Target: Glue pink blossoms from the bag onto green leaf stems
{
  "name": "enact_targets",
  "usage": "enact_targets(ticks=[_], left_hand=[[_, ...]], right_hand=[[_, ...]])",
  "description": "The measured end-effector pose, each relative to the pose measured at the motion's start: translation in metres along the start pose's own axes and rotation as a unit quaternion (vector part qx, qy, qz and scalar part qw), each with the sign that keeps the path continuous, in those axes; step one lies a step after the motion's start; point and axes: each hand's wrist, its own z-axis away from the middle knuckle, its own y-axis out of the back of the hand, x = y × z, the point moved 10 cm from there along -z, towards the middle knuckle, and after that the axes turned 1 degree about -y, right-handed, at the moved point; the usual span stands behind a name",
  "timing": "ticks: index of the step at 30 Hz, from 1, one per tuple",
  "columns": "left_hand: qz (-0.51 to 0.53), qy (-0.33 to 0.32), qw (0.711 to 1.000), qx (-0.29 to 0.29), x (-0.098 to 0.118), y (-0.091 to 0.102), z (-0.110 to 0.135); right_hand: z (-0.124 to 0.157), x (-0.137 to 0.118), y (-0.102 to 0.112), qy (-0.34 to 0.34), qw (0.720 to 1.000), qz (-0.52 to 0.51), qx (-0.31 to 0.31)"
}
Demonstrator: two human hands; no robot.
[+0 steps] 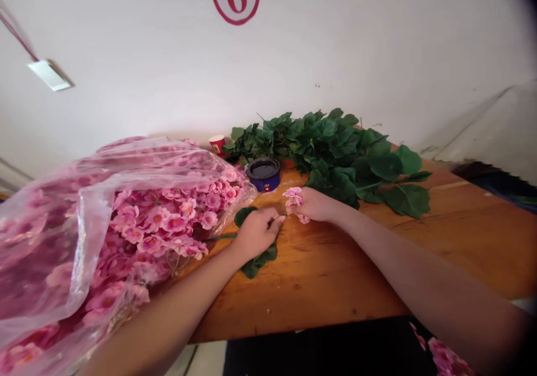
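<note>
Over the middle of the wooden table (327, 281), my left hand (259, 231) is closed around a stem with green leaves (254, 267). The leaves stick out above and below the fingers, and the stem runs left toward the bag. Just to its right, my right hand (316, 203) grips a small sprig of pink artificial flowers (292, 193), whose blossoms show past the fingers. The fingertips of both hands are close together; whether stem and sprig touch is too small to tell. Behind the hands stands a round blue pot (265, 184) with a dark top and a lit red switch.
A clear plastic bag (90, 236) full of pink flowers (168, 222) covers the left side. Green leaf stems (329, 144) are heaped at the back right. A red paper cup (217, 145) stands by the white wall (335, 40), which bears a circled red number.
</note>
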Motion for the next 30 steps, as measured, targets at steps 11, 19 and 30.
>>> enact_targets(ticks=[11,19,30], left_hand=[[-0.047,0.003,0.999,0.022,-0.005,0.026,0.006],[0.077,0.019,0.997,0.025,-0.019,0.037,0.003],[0.115,0.021,0.993,0.022,-0.034,0.036,0.002]], right_hand=[[0.018,-0.023,0.038,-0.004,0.996,0.032,0.086],[0.022,-0.026,0.048,0.01,0.99,-0.028,0.14],[0.024,-0.023,0.064,0.035,0.942,-0.235,0.235]])
